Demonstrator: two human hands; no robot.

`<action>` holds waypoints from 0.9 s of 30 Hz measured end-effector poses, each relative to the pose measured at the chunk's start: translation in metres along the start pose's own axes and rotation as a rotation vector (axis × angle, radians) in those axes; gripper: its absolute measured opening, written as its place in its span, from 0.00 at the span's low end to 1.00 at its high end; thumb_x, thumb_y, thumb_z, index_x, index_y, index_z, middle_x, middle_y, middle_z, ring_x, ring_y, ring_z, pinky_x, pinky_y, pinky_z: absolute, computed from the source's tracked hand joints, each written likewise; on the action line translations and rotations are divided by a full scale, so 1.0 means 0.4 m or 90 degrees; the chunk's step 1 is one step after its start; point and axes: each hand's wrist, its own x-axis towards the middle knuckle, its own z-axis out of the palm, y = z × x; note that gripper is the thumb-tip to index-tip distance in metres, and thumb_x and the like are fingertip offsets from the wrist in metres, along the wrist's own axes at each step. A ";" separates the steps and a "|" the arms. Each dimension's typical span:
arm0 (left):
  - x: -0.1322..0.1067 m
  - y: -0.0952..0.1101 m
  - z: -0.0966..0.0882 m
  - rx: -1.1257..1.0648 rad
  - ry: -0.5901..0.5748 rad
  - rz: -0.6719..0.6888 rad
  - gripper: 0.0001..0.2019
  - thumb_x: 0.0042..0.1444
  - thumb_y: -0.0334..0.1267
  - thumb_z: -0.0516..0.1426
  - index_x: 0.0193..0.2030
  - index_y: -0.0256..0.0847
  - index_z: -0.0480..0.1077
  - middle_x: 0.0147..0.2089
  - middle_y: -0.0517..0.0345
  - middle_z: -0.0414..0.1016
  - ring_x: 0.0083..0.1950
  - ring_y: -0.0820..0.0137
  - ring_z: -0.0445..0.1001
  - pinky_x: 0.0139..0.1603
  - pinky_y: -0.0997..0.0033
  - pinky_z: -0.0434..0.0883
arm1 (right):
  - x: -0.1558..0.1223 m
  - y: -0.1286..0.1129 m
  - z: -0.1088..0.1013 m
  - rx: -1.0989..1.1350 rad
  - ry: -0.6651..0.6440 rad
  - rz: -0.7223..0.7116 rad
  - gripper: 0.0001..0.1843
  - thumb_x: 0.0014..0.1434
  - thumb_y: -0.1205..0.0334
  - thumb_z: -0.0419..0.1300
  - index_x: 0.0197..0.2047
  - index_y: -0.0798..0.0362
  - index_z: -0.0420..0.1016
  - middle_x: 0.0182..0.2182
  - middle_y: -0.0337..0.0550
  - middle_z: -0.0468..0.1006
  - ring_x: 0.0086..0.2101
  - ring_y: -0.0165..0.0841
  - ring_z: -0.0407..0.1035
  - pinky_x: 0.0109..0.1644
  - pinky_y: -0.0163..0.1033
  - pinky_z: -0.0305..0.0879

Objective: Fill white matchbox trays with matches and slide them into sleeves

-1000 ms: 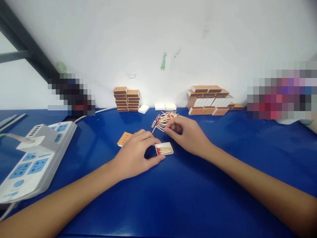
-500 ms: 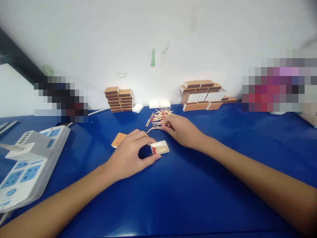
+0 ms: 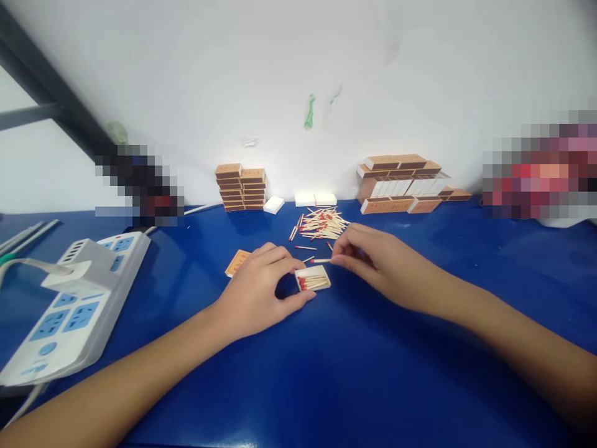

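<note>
Between its thumb and fingers, my left hand [image 3: 265,292] grips a small white matchbox tray [image 3: 328,285] resting on the blue table. Several red-tipped matches [image 3: 314,282] lie side by side in the tray. Just beyond the tray's right end, my right hand [image 3: 375,264] pinches a match [image 3: 321,261] by its plain end, the red head pointing left above the tray's far edge. Behind the hands is a loose pile of matches [image 3: 321,223], with a few strays in front of it. An orange matchbox sleeve [image 3: 237,263] lies partly hidden behind my left hand.
Stacked matchboxes [image 3: 240,188] stand against the wall at left, and a larger stack [image 3: 401,185] at right. White trays [image 3: 315,199] sit between them, beside another white tray [image 3: 273,205]. A power strip [image 3: 88,305] with a plugged-in adapter occupies the table's left side.
My right hand has drawn back from the pile toward the tray, now with a match in its pinch. My left hand keeps its hold. The whole view has shifted slightly.
</note>
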 end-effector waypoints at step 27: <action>-0.005 0.007 -0.002 -0.089 -0.015 0.077 0.15 0.62 0.45 0.67 0.50 0.38 0.77 0.43 0.52 0.78 0.45 0.61 0.73 0.47 0.58 0.71 | 0.008 -0.003 0.003 -0.075 0.118 0.087 0.10 0.67 0.54 0.63 0.36 0.51 0.77 0.29 0.38 0.75 0.28 0.31 0.66 0.33 0.38 0.58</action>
